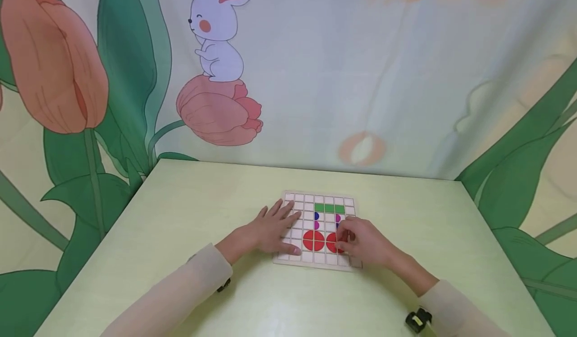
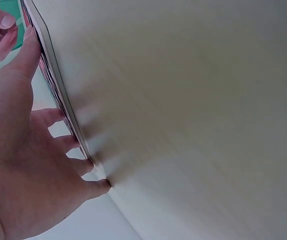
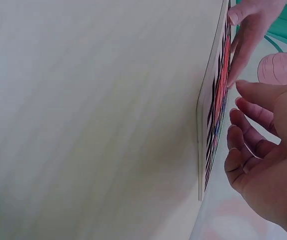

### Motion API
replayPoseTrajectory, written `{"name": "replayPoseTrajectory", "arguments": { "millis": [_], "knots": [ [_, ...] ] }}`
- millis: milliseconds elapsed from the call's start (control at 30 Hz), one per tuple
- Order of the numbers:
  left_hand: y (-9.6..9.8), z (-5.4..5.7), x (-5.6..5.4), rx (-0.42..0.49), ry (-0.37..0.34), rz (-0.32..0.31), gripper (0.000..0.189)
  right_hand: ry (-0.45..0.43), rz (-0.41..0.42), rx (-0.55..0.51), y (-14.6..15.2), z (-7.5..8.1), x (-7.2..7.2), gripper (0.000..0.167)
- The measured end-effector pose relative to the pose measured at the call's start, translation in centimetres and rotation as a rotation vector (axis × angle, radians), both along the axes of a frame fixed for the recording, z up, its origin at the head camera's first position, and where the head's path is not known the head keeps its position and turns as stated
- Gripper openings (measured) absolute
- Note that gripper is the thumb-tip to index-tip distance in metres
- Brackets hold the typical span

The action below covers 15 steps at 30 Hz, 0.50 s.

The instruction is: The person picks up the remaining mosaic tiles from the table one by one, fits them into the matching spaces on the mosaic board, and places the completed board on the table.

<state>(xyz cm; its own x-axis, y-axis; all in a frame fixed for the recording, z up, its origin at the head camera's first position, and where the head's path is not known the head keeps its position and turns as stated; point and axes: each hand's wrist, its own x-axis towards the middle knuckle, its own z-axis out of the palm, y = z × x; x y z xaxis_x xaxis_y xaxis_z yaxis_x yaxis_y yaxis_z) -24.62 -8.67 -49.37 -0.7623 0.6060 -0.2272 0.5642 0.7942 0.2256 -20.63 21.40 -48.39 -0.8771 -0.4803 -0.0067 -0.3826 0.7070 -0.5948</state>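
Observation:
A pale square board [image 1: 319, 259] marked with a grid lies on the table. It bears a green bar [image 1: 329, 208], small blue and magenta half-rounds [image 1: 317, 225], a whole red circle [image 1: 313, 241] and a second red circle [image 1: 331, 242], partly covered. My left hand [image 1: 273, 228] rests on the board's left side with fingers spread; its thumb lies near the lower edge. Over the second circle, my right hand [image 1: 364, 241] bends its thumb and fingers together. In the right wrist view those fingertips [image 3: 232, 130] come close to the board's face; I cannot tell whether they pinch a piece.
The pale yellow table [image 1: 203, 202] extends around the board on every side. Behind it hangs a cloth [image 1: 315, 76] printed with a rabbit, tulips and leaves. A black strap with a buckle [image 1: 418, 320] shows at the right sleeve.

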Motion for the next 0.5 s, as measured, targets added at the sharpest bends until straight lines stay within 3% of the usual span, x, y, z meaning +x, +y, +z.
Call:
{"name": "replayPoseTrajectory", "arguments": {
  "millis": [500],
  "knots": [
    [0.10,0.30,0.03,0.005,0.002,-0.005,0.109,0.022,0.043,0.021,-0.13,-0.15,0.52,0.020]
  ]
}}
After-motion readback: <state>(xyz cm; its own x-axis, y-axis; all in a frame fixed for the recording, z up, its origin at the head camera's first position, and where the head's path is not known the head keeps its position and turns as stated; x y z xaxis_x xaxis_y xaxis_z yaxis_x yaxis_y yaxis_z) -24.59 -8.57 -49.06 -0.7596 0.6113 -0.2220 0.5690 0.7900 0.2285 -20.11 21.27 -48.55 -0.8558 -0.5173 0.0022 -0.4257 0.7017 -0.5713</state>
